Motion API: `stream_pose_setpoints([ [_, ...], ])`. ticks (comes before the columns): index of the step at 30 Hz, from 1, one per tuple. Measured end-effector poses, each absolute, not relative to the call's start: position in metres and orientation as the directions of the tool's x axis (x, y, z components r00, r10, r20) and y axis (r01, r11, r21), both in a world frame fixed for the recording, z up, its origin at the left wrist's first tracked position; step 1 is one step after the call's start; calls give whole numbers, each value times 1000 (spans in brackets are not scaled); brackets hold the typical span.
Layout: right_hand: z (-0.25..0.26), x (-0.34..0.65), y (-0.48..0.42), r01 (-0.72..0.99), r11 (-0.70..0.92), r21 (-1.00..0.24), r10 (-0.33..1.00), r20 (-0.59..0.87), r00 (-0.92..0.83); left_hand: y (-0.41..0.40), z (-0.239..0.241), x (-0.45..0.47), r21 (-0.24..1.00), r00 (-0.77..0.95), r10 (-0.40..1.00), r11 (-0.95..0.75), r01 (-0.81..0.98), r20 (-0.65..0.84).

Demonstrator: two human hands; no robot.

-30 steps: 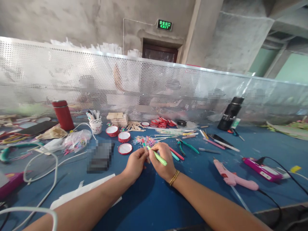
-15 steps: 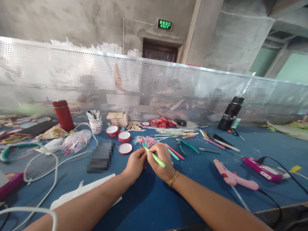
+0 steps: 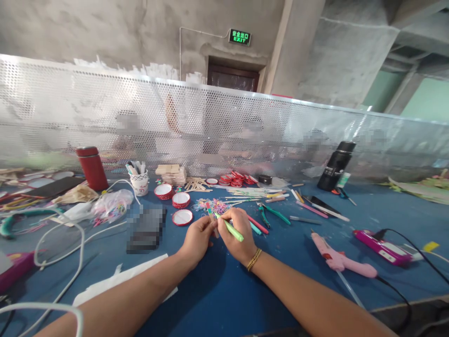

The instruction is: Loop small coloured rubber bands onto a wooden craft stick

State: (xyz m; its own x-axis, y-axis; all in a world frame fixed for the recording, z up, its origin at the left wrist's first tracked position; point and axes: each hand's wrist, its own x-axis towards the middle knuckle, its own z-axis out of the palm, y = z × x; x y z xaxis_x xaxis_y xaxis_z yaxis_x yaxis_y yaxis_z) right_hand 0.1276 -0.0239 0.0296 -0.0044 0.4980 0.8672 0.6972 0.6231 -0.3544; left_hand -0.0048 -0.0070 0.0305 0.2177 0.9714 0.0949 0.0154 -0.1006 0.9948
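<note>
Between the fingers of my left hand point(image 3: 198, 238) is a flat wooden craft stick point(image 3: 211, 215), its far end coloured red and green. My right hand point(image 3: 238, 236) grips a light green marker pen point(image 3: 233, 229), whose tip points left towards the stick; whether it touches the stick I cannot tell. Both hands are closed and close together over the blue table point(image 3: 217, 299). Just beyond them lies a heap of colourful elastic loops point(image 3: 219, 205). A red marker point(image 3: 258, 223) and a teal marker point(image 3: 255, 228) lie beside my right hand.
Round red-rimmed drums point(image 3: 182, 216), a phone point(image 3: 147, 228) and a pen cup point(image 3: 139, 181) stand to the left, near a red flask point(image 3: 91, 168). Green pliers point(image 3: 275, 214), a pink glue gun point(image 3: 342, 257) and a black bottle point(image 3: 336, 166) are on the right. A perforated metal screen point(image 3: 196, 126) runs behind.
My right hand and the green marker have shifted slightly right, away from the stick. More of the stick shows between the hands. My left hand has barely moved.
</note>
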Motion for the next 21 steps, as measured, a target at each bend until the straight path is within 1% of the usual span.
stream_pose_setpoints([
  [6, 29, 124, -27, 682, 660, -316, 476, 878, -53, -9, 32, -5, 994, 218, 971, -105, 5, 101],
  [14, 29, 122, -26, 689, 661, -296, 468, 881, -70, -8, 31, -5, 994, 215, 972, -104, 16, 98],
  [21, 30, 126, -23, 703, 623, -343, 492, 870, -11, -8, 32, -5, 995, 227, 970, -99, 18, 92],
])
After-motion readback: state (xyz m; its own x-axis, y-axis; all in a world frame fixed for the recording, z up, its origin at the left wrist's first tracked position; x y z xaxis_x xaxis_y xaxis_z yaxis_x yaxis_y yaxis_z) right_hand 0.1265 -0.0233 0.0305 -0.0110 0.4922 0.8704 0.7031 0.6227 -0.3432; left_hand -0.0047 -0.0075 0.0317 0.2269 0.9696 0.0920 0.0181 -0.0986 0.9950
